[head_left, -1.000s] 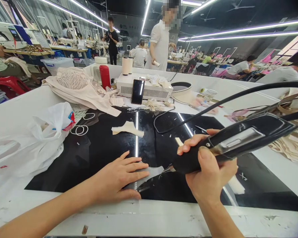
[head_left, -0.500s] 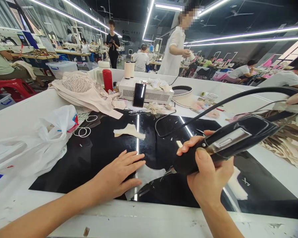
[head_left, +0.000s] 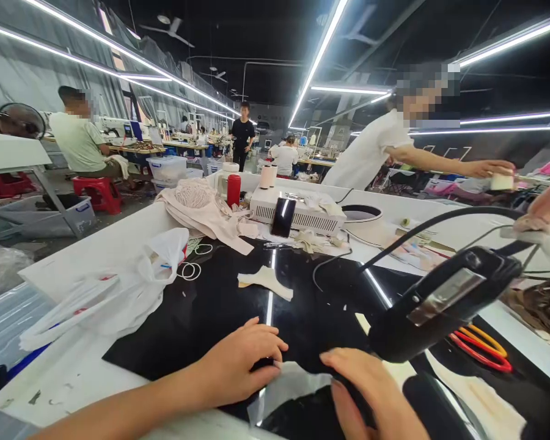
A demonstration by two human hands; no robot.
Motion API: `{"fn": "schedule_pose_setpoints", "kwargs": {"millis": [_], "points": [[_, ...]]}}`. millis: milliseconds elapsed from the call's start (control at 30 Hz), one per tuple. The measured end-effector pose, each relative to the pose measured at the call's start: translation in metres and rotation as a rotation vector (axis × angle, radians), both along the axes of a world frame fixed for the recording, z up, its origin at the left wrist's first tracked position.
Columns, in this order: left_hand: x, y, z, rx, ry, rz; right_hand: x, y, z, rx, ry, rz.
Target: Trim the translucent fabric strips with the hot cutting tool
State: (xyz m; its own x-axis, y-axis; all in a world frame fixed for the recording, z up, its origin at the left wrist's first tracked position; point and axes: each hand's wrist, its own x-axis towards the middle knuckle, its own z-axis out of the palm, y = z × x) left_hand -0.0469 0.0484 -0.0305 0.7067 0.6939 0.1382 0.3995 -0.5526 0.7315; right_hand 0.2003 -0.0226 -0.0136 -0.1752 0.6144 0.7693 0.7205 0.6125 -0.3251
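My left hand (head_left: 242, 360) rests low over the black board (head_left: 201, 299), fingers apart and thumb beside a thin translucent white piece (head_left: 297, 385). At the right end of that piece is my right hand (head_left: 376, 382), its thumb and fingers apart; whether it touches the piece I cannot tell. A black hand-held device (head_left: 444, 305) with a metal plate on its side hangs tilted above the right hand, out of its grip. A cream fabric cutout (head_left: 266, 281) lies farther up the board.
Scissors with red and orange handles (head_left: 483, 351) and a cream piece (head_left: 481, 397) lie right. A white plastic bag (head_left: 114, 299) is left. Behind stand a phone (head_left: 283, 217), a white vented box (head_left: 297, 211) and a red bottle (head_left: 233, 190). A black cable (head_left: 431, 232) arches across the right.
My right hand has let go of the black device and moved down and left to the translucent piece. The view has tilted up and swung left. A person in white has extended an arm.
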Motion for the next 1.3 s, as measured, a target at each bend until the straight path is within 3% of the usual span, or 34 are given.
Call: {"fn": "schedule_pose_setpoints", "kwargs": {"millis": [100, 233, 400, 533, 733, 867, 1033, 1167, 1300], "points": [[0.000, 0.000, 0.002, -0.045, -0.097, 0.008, -0.023, 0.016, -0.005, -0.052, -0.191, 0.060], [-0.001, 0.001, 0.010, -0.230, -0.214, 0.079, -0.040, 0.025, -0.010, -0.296, -0.058, 0.061], [-0.003, 0.008, 0.016, -0.442, -0.327, 0.129, -0.037, 0.029, -0.009, -0.539, 0.102, 0.093], [-0.006, 0.016, 0.015, -0.563, -0.392, 0.136, -0.035, 0.043, -0.004, -0.590, 0.153, 0.138], [-0.010, 0.027, 0.017, -0.599, -0.410, 0.195, -0.043, 0.066, 0.002, -0.613, 0.226, 0.140], [-0.011, 0.039, 0.017, -0.503, -0.370, 0.280, -0.050, 0.081, 0.002, -0.605, 0.261, 0.100], [-0.011, 0.074, 0.024, -0.208, -0.253, 0.385, -0.054, 0.113, 0.003, -0.548, 0.244, 0.027], [-0.008, 0.103, 0.033, 0.064, -0.081, 0.440, -0.060, 0.141, 0.005, -0.486, 0.162, -0.047], [-0.004, 0.121, 0.034, 0.223, 0.130, 0.426, -0.066, 0.156, 0.000, -0.467, 0.043, -0.151]]}}
